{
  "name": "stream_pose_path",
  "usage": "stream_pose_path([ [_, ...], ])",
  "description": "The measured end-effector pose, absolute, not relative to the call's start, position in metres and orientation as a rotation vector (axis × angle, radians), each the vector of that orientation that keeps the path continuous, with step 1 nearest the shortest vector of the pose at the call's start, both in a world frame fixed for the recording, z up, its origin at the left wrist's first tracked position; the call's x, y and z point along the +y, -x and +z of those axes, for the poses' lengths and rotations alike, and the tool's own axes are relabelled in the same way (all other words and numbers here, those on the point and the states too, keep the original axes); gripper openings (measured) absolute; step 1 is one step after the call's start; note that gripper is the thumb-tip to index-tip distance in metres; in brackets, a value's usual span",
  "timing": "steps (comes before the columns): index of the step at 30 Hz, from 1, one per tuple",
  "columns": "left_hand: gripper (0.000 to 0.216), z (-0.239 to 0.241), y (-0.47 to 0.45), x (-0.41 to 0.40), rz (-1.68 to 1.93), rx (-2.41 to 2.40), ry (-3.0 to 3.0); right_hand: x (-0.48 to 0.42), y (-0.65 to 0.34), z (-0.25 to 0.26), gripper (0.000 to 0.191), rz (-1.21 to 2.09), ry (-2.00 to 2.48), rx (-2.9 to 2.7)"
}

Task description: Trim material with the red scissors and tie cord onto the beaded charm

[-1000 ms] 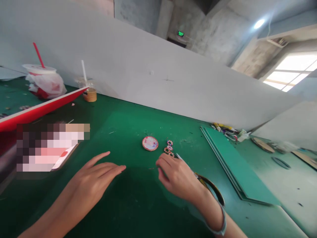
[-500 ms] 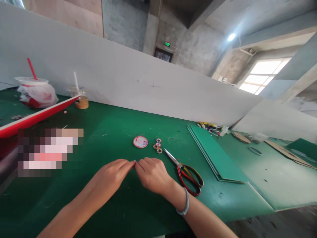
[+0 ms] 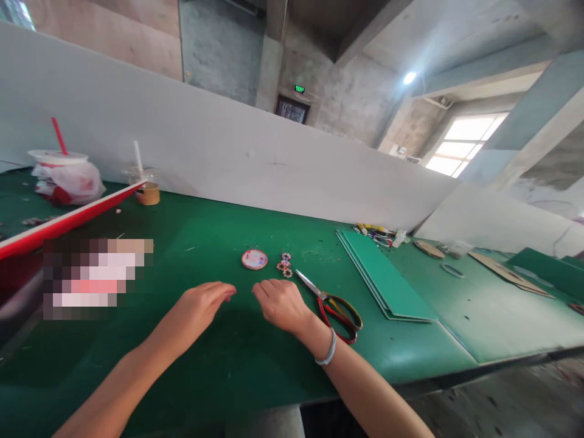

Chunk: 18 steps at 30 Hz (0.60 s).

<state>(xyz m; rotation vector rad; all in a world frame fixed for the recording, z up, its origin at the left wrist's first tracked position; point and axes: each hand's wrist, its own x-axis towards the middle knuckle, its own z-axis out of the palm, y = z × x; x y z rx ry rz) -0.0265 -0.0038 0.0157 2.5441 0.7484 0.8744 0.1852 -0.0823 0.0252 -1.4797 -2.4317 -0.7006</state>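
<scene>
My left hand (image 3: 206,302) hovers above the green table, thumb and fingers pressed together. A short gap to its right, my right hand (image 3: 279,302) is closed too, its fingers curled down and a pale band around the wrist. Anything held in either is hidden or too thin to see. Just beyond the hands lie a round, red-edged disc (image 3: 254,259) and several small beaded rings (image 3: 285,266) in a cluster. Scissors (image 3: 333,307) with red and dark yellow handles rest slightly open beside my right hand, blades pointing away from me.
Stacked green boards (image 3: 387,277) lie to the right, with a pile of small tools (image 3: 378,234) behind them. At left, a red-and-white panel (image 3: 77,217) juts over the table (image 3: 191,225) near a bagged cup (image 3: 68,176) and a clear cup (image 3: 146,182). A white partition (image 3: 219,146) borders the back.
My hands, touching at the fingertips before, have drawn apart, leaving a gap between them. The view has shifted slightly; the disc, rings and scissors stay in place on the table.
</scene>
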Motion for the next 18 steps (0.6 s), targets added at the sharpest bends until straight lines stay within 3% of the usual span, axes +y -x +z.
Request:
stream_pose_path([
  [18,0.027,0.016,0.035,0.006,0.865,0.768,-2.526,-0.082,-0.233,0.027,0.023,-0.605,1.505,-2.496],
])
